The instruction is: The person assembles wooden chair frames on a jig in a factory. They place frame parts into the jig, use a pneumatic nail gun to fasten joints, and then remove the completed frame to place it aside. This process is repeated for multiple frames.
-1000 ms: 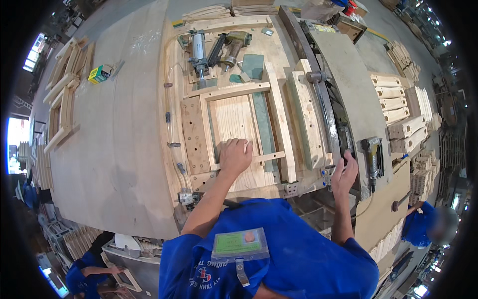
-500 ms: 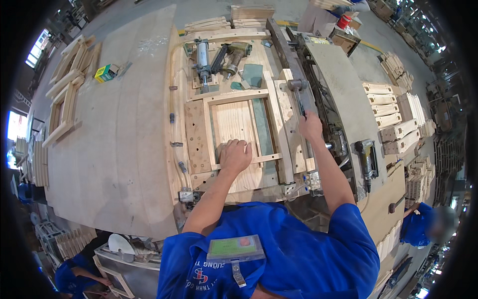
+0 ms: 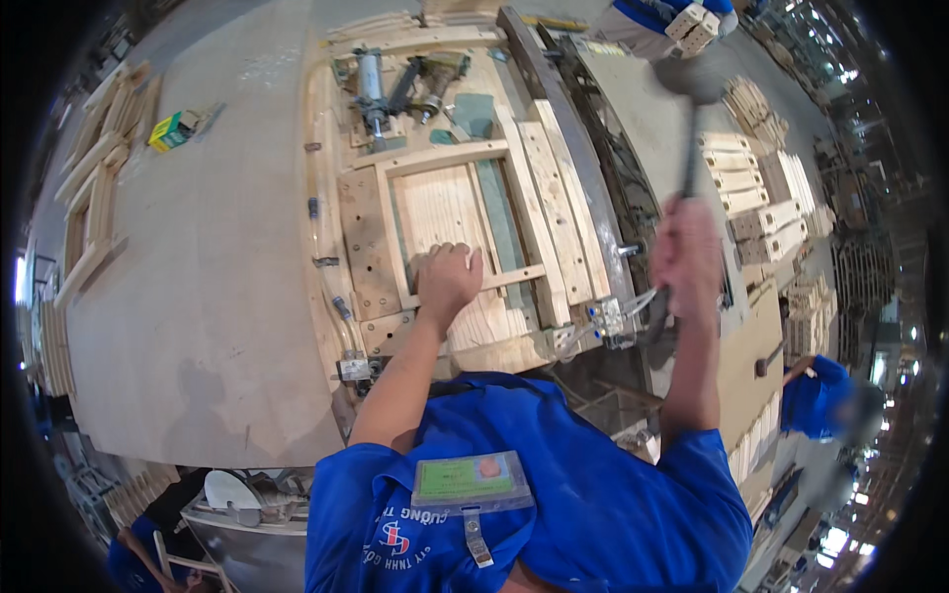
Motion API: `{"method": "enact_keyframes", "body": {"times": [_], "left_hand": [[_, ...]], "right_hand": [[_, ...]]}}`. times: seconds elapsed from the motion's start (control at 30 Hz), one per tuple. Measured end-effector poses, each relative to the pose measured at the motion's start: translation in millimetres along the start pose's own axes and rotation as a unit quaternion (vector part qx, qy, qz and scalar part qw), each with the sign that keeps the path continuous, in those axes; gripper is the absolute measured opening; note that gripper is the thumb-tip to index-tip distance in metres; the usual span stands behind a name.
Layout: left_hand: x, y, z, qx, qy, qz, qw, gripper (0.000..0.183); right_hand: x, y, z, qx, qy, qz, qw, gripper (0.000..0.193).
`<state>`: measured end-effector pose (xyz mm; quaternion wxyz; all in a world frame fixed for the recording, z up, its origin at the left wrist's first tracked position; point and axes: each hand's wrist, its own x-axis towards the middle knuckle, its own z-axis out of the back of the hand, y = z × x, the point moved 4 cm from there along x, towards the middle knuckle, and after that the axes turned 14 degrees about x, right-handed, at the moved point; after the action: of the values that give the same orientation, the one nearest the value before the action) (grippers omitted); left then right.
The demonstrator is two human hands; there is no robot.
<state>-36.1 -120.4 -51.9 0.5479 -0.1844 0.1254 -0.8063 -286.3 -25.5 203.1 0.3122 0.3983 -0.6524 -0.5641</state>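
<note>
Since half a second ago, right hand (image 3: 686, 259) has left the frame's right rail and risen, fist closed on one mallet (image 3: 690, 94), head raised and blurred. Left hand (image 3: 448, 282), fingers flat and together, presses one wooden frame (image 3: 447, 222) lying in the jig. Advice: keep that palm firm, fingers away from the strike point. Beyond frame: two pneumatic tools (image 3: 400, 84).
</note>
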Motion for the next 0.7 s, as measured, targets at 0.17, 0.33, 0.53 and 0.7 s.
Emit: {"method": "enact_keyframes", "body": {"times": [0.17,0.33,0.53,0.7], "left_hand": [[-0.4,3.5,-0.6,0.020,0.045,0.021,0.999,0.035],[9.7,-6.9,-1.8,0.010,0.078,0.009,0.997,0.035],[11.3,-0.9,-0.9,0.012,0.063,0.009,0.998,0.033],[4.0,3.6,-2.5,0.003,0.043,0.009,0.999,0.031]], "right_hand": [[-40.9,58.5,-2.3,0.060,0.114,0.352,0.927,0.053],[-112.2,-167.6,51.2,-0.084,0.010,0.105,0.991,0.047],[-87.4,-153.2,25.9,-0.092,0.005,-0.277,0.956,0.049],[23.7,-6.6,-36.2,-0.024,0.093,0.120,0.988,0.053]]}}
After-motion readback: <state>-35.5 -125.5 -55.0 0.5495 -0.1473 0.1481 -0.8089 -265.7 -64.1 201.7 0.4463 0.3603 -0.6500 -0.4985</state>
